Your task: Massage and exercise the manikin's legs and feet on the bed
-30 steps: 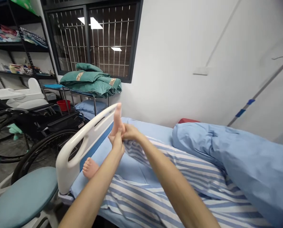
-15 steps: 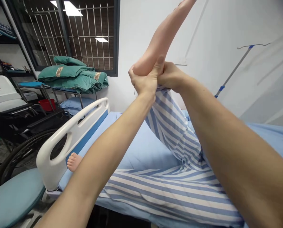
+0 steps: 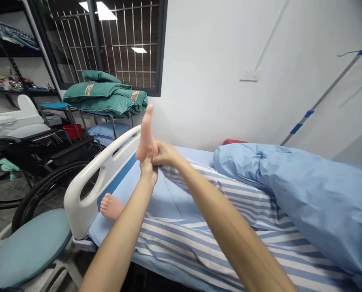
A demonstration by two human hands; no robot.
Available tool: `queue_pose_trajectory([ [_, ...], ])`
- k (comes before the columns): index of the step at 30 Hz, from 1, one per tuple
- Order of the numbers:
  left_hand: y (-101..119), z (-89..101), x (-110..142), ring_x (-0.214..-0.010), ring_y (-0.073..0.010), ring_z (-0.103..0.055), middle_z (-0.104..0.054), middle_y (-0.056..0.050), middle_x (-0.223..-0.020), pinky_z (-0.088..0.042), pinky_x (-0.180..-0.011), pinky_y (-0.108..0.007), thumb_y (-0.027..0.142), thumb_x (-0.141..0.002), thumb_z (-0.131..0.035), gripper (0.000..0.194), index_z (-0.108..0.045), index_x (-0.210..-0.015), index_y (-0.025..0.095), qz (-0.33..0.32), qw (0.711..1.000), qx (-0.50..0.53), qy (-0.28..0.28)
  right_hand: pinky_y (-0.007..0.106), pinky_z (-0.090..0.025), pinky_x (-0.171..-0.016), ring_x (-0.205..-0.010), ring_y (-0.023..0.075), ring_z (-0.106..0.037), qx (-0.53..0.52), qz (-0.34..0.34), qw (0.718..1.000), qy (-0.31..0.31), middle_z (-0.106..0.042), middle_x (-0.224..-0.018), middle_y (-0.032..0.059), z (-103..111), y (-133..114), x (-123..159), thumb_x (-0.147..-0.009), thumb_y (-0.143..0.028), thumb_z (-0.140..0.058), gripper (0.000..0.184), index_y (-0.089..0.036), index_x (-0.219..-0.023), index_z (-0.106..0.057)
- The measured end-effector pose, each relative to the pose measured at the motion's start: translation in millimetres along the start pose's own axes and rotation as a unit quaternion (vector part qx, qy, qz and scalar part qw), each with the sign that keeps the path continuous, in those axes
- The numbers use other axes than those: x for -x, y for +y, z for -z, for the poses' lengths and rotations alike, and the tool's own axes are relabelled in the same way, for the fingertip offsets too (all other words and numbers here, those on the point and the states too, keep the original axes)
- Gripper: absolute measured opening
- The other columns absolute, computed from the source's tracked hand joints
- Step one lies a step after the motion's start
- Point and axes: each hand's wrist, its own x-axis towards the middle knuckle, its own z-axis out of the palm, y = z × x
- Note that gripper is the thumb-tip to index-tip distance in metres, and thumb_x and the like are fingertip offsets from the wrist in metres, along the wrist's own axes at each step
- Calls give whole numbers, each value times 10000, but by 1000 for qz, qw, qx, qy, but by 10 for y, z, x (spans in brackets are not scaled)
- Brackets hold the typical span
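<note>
A figure in blue-and-white striped trousers point(image 3: 205, 239) lies on a bed with a light blue sheet point(image 3: 168, 198). My left hand point(image 3: 148, 170) is wrapped under the heel of one pale foot point(image 3: 145, 134), which points toes up. My right hand point(image 3: 164, 155) grips the ankle at the trouser cuff, right beside the left hand. The leg is held a little above the mattress. The other bare foot point(image 3: 110, 205) rests flat near the white footboard point(image 3: 92, 178).
A rumpled blue duvet point(image 3: 290, 190) covers the right of the bed. A wheelchair point(image 3: 31, 162) and a teal padded seat point(image 3: 25, 247) stand at the left. Folded green blankets point(image 3: 108, 97) lie on a trolley under a barred window. An IV pole point(image 3: 320, 99) leans at the right.
Half a second ago the leg was raised high with both hands at the ankle; now it is lowered close to the bed. Both hands keep their grip.
</note>
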Motion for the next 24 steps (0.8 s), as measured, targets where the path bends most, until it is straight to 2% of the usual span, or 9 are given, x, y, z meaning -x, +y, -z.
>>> queue_pose_trajectory([
  [2, -122, 512, 9, -989, -230, -605, -658, -105, -1005, -511, -802, -297, 409, -682, -667, 430, -611, -999, 125, 62, 997, 35, 17, 243, -409, -585, -765, 225, -610, 72, -19, 996, -56, -651, -855, 42, -475, -50, 46, -594, -403, -622, 506, -181, -1027, -482],
  [4, -276, 991, 38, -999, -225, -604, -676, -89, -958, -514, -797, -283, 442, -712, -622, 371, -638, -947, 156, 92, 993, 61, 46, 253, -403, -575, -777, 239, -617, 110, -33, 988, -99, -653, -878, 63, -929, -92, 123, -632, -456, -593, 503, -200, -1044, -459],
  [6, -432, 1387, 77, -1001, -225, -606, -685, -70, -921, -521, -791, -297, 443, -729, -597, 306, -653, -893, 190, 118, 988, 61, 84, 266, -406, -592, -797, 246, -622, 130, -45, 982, -130, -652, -907, 84, -1335, -117, 214, -682, -429, -558, 442, -200, -1047, -458],
  [8, -556, 1664, 120, -1033, -223, -594, -686, -37, -924, -523, -790, -317, 407, -755, -572, 213, -655, -848, 234, 135, 985, 31, 105, 277, -410, -620, -816, 242, -625, 139, -54, 977, -153, -652, -916, 90, -1665, -119, 296, -725, -346, -521, 360, -199, -1048, -463],
  [11, -646, 1850, 170, -1065, -224, -578, -681, -16, -954, -523, -785, -336, 345, -769, -565, 119, -642, -782, 256, 133, 980, -13, 147, 296, -415, -652, -834, 241, -627, 141, -56, 975, -162, -653, -919, 87, -1966, -88, 367, -737, -274, -497, 322, -204, -1049, -472],
  [14, -622, 1810, 182, -1024, -233, -600, -682, -34, -908, -524, -791, -350, 321, -743, -610, 103, -617, -744, 218, 122, 974, -23, 187, 309, -417, -657, -830, 249, -628, 140, -55, 974, -166, -655, -916, 86, -2008, -51, 356, -756, -284, -473, 322, -204, -1068, -476],
  [18, -483, 1494, 136, -941, -240, -631, -669, -53, -815, -528, -799, -361, 284, -628, -732, 248, -595, -772, 137, 96, 967, -45, 233, 302, -411, -651, -850, 251, -622, 132, -46, 980, -139, -656, -944, 81, -1710, -26, 259, -783, -308, -445, 420, -218, -1192, -414],
  [21, -358, 1069, 55, -950, -258, -622, -660, -87, -837, -527, -815, -367, 334, -539, -787, 385, -586, -767, 98, 53, 967, -87, 232, 289, -407, -652, -858, 248, -613, 127, -45, 986, -100, -655, -941, 82, -1291, -12, 160, -799, -314, -423, 350, -218, -1132, -468],
  [24, -239, 471, -44, -980, -253, -607, -652, -95, -904, -530, -821, -366, 349, -511, -801, 483, -566, -855, 106, -40, 972, -121, 196, 280, -414, -657, -847, 241, -607, 107, -44, 993, -20, -654, -935, 82, -732, 31, 49, -801, -290, -416, 284, -200, -1053, -510],
])
